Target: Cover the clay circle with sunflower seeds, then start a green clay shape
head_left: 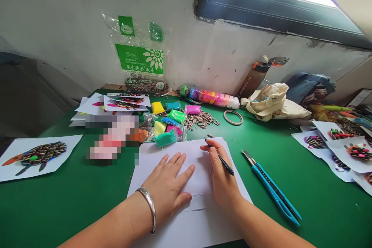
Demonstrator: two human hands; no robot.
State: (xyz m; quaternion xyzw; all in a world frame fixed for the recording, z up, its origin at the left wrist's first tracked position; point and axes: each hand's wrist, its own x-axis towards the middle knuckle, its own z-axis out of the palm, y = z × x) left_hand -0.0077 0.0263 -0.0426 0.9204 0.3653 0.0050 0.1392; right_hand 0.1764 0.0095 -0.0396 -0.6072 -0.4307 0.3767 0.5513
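My left fingers [184, 177] lie spread flat on a white rectangular paper sheet [203, 226]; my right fingers [214, 158] pinch a slim black pen [226, 165] over it.

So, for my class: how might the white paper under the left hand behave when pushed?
The white paper looks thin, so an edge may buckle. It lies flat on the smooth-looking green tabletop, so it might slide, though the spread left hand would probably resist.

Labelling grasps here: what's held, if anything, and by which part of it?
Right hand: a black pen, fingers gripping its barrel toward the writing end. Left hand: nothing held, resting on white paper.
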